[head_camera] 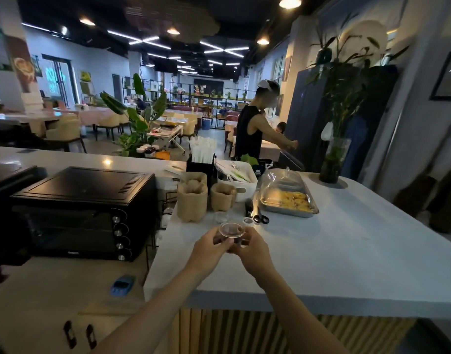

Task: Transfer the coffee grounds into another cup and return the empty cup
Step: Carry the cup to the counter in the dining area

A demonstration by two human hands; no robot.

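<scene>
- Both hands meet over the pale counter (347, 251), holding a small clear plastic cup (231, 229) between them, just above the surface.
- The left hand (214, 247) wraps the cup from its left side; its fingers (225, 241) are curled shut against the cup wall.
- The right hand (252, 245) closes on the cup from the right, thumb near the rim, so the cup is gripped from both sides.
- The cup sits upright, its round rim facing up; something dark shows low inside it, though I cannot tell how much.
- A second small clear cup (248, 221) stands on the counter just beyond the hands, beside a pair of black-handled scissors (261, 218).
- Two woven holders (192, 200) stand behind the held cup, with a white bin (241, 185) further back.
- To the right is a metal tray (288, 204) of yellow pastries under a clear domed cover (283, 180).
- A black toaster oven (76, 213) sits to the left on a lower surface, with a blue timer (121, 285) in front of it.
- A black box of wrapped straws (202, 157) stands at the counter's far edge.
- Another person (252, 129) in a black sleeveless top stands beyond the counter, reaching to the right.
- A tall plant in a glass vase (334, 159) stands at the far right corner.
</scene>
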